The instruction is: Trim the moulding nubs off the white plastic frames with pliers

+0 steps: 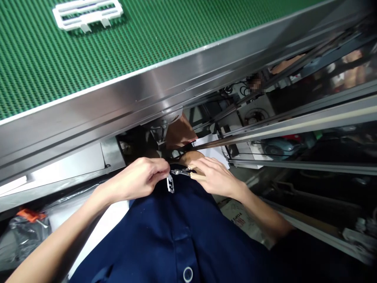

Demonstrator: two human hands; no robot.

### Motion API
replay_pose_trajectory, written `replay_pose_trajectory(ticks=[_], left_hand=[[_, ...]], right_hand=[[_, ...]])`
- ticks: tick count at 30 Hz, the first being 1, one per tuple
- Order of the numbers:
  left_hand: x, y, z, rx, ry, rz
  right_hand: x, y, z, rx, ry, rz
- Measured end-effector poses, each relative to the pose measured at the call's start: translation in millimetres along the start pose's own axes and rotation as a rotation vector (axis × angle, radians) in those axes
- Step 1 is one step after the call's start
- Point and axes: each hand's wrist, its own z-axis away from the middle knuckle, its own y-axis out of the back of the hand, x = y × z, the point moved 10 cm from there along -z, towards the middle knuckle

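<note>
White plastic clip (170, 184) held low against a navy work shirt (176, 236), pinched at its top by left hand (138, 179) fingers pressed together, steadied there for steel needle-nose pliers (181, 171), their handles clamped by right hand (218, 177) fingers curled closed. Matching white clip (87, 15) on green conveyor belt (44, 59), upper left of frame.

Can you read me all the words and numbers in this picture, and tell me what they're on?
Printed cardboard: dark and red print, too small and blurred to read.
Nothing else shows words, numbers or signs that can be read, including the green conveyor belt, the white plastic clip and the pliers.
</note>
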Motion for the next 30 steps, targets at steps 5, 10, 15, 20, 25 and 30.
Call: replay_pose_trajectory(ticks=[5,10,15,20,25,30], left_hand=[[4.5,-10.4,-4.5,-0.153,-0.046,-0.106],[6.0,-9.0,-5.7,-0.177,-0.053,-0.163],[10.9,-9.7,-7.5,-0.186,-0.066,-0.173],[13.9,-12.0,-7.3,-0.201,-0.08,-0.191],[15.8,-16.1,-8.0,-0.223,-0.094,-0.21],[14.3,-18.6,-9.2,-0.215,-0.094,-0.186]], right_hand=[[-16.3,15.0,0.2,-0.035,0.062,0.227],[-22.5,18.9,-3.3,-0.056,0.078,0.295],[-25.8,21.6,-6.3,-0.094,0.09,0.344],[-32.8,27.4,-10.3,-0.133,0.14,0.453],[-40.8,34.1,-14.9,-0.166,0.219,0.56],[-40.6,32.3,-19.4,-0.176,0.237,0.577]])
